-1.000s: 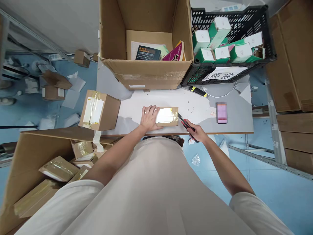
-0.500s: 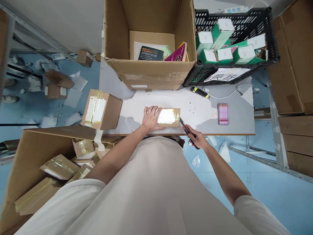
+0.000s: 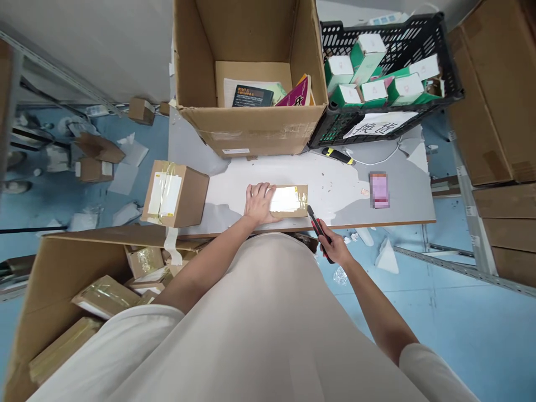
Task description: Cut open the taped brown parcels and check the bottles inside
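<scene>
A small taped cardboard box point(image 3: 300, 206) with a white label lies on the table close to its front edge. My left hand point(image 3: 258, 204) grips the left end of this box, fingers over the top and thumb along the near side. In my right hand point(image 3: 335, 245) is a dark utility knife point(image 3: 319, 229), its fingers wrapped round the handle. The knife's tip points up-left at the box's right end; whether it touches the cardboard I cannot tell.
A larger taped carton point(image 3: 195, 195) stands at the table's left. Behind are an open box point(image 3: 251, 131) of books and a black crate point(image 3: 454, 89) of green-white boxes. A yellow-black cutter point(image 3: 338, 156) and a pink item point(image 3: 379, 191) lie on the table point(image 3: 226, 178). An open carton point(image 3: 37, 290) holds parcels.
My right hand and the knife have dropped slightly toward me, and the knife stands a bit steeper. My left hand stays on the small box. The view has shifted a little.
</scene>
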### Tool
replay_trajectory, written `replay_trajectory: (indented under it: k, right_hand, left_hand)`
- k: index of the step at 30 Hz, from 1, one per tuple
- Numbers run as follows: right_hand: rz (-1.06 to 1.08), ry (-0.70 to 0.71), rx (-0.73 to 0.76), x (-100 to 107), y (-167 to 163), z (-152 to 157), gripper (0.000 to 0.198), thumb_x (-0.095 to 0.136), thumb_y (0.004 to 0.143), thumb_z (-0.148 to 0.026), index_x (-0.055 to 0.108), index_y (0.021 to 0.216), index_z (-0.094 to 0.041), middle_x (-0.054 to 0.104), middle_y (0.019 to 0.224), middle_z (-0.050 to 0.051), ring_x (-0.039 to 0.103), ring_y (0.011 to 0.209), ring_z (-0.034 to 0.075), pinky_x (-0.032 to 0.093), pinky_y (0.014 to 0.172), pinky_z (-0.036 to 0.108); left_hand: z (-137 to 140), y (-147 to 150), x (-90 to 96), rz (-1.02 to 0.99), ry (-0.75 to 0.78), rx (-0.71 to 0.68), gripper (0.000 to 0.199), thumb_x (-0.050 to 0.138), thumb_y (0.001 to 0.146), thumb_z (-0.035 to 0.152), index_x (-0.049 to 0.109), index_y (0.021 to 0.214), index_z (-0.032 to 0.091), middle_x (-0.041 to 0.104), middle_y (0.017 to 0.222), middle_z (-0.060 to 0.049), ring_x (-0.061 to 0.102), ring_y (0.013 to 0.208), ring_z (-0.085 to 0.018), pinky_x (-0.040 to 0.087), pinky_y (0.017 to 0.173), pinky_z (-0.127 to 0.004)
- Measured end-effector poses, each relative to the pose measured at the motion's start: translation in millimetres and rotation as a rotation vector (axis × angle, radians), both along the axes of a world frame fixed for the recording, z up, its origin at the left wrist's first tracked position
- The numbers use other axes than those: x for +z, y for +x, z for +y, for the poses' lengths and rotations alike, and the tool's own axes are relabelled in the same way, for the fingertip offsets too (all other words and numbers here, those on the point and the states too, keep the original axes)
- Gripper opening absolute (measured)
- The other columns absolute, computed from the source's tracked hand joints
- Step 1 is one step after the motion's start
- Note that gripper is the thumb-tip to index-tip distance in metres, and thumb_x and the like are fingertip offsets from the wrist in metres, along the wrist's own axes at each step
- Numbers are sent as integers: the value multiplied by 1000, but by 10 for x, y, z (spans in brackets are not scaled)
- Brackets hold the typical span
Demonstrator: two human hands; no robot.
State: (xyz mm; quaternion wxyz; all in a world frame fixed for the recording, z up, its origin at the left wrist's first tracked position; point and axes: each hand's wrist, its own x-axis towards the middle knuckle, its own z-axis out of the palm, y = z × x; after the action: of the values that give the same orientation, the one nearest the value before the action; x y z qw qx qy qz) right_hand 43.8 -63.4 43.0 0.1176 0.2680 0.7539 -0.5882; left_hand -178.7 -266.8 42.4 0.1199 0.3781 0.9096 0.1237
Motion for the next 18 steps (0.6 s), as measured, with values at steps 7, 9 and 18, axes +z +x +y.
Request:
replay_trajectory:
  k: [7, 9, 18]
  right_hand:
    - [-28, 7, -46, 58, 310, 2, 67, 51, 86, -46, 35, 146, -22, 59, 61, -3, 51, 45, 12, 50, 44, 27]
    - [9, 14, -159, 78, 233, -20, 72, 51, 86, -48, 28, 148, -23, 63, 68, -1, 51, 45, 12, 51, 46, 28]
    - [184, -237, -424, -85, -1144, -523, 61, 55, 78, -55, 42, 127, -22, 60, 102, 6, 60, 74, 15, 53, 49, 25]
  left_hand:
    - [-13, 2, -7, 17, 34, -11, 106, 70, 53, 64, 35, 141, 16, 42, 139, -18, 32, 130, -39, 6, 113, -56]
    - [22, 8, 7, 24, 25, 47, 108, 70, 52, 66, 34, 141, 16, 40, 140, -19, 32, 130, -39, 8, 112, -57]
    - [73, 100, 119, -64, -65, 439, 89, 48, 77, 65, 27, 145, 11, 39, 140, -26, 40, 121, -43, 35, 93, -60]
